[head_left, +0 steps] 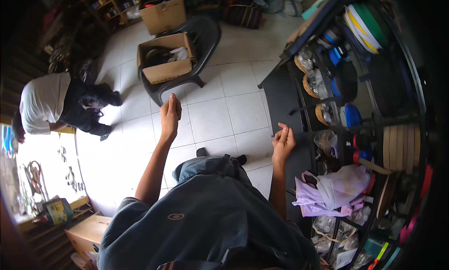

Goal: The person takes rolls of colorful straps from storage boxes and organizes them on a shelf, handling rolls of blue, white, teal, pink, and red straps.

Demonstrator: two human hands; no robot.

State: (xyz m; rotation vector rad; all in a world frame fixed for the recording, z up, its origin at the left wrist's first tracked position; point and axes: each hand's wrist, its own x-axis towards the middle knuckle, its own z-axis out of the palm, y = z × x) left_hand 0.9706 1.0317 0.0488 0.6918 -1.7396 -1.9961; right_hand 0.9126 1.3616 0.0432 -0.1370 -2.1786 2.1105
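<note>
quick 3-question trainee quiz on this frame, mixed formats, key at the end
1. True or false: the left hand rests on the open brown cardboard box on the dark plastic chair.
2. What lies nearest below the right hand? A) pale lilac plastic bag B) a red bucket C) a broom
3. Fill in: the floor is laid with white ____.

Key: 1 false, it is raised in the air, fingers pinched; 2 A; 3 tiles.
</note>
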